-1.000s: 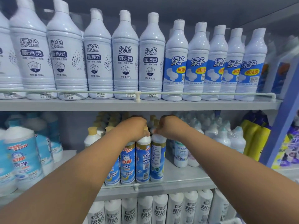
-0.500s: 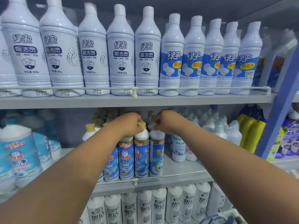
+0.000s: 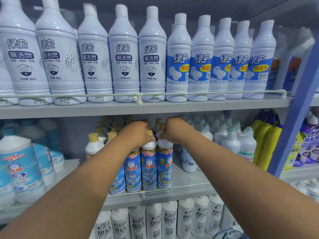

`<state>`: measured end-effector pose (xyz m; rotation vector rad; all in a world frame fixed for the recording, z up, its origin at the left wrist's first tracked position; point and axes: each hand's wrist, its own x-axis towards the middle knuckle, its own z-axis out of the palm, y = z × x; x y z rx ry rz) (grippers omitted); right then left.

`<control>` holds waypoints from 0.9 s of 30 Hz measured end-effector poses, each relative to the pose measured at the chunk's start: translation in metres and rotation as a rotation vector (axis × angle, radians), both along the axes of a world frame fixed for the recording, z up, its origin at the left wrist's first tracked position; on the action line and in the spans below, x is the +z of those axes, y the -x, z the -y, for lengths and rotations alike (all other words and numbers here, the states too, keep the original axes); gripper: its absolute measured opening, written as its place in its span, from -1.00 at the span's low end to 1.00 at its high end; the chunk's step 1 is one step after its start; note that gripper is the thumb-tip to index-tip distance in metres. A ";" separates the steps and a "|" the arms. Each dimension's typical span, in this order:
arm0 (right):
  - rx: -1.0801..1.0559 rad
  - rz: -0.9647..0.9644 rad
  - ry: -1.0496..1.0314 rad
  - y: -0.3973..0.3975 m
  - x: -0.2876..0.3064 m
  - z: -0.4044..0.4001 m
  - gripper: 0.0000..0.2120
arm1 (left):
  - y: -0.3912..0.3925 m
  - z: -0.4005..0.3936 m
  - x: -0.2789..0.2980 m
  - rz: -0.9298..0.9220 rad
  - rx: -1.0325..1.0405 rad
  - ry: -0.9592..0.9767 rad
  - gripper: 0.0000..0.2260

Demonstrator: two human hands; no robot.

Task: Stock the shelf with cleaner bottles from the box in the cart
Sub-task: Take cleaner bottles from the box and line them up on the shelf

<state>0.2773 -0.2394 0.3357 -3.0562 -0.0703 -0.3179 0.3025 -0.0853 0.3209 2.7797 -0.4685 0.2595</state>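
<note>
Both hands are up on the middle shelf (image 3: pixel 186 185), side by side and nearly touching. The left hand (image 3: pixel 136 135) is curled over the tan cap and neck of a blue-labelled cleaner bottle (image 3: pixel 148 167); the right hand (image 3: pixel 174 130) is closed on the neck of the neighbouring bottle (image 3: pixel 164 165), whose cap is hidden under the fingers. The necks are gripped from above, presumably because the shelf overhead leaves little room and the bodies are packed tight. Both bottles are stood upright at the shelf's front edge, just behind the guard rail (image 3: pixel 143 194), labels turned outward so the row faces the aisle. More of the same bottle (image 3: pixel 132 171) are lined up to the left, tan caps receding toward the back. Neither box nor cart is seen. Release looks close.
</note>
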 end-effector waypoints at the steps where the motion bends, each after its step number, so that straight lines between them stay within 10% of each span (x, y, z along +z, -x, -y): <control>1: -0.002 0.000 0.002 -0.001 0.000 0.000 -0.57 | 0.000 0.000 0.000 0.004 0.007 0.010 -0.67; 27: -0.013 -0.050 -0.005 0.029 0.005 -0.012 -0.70 | 0.005 -0.004 -0.015 0.161 0.026 -0.077 -0.62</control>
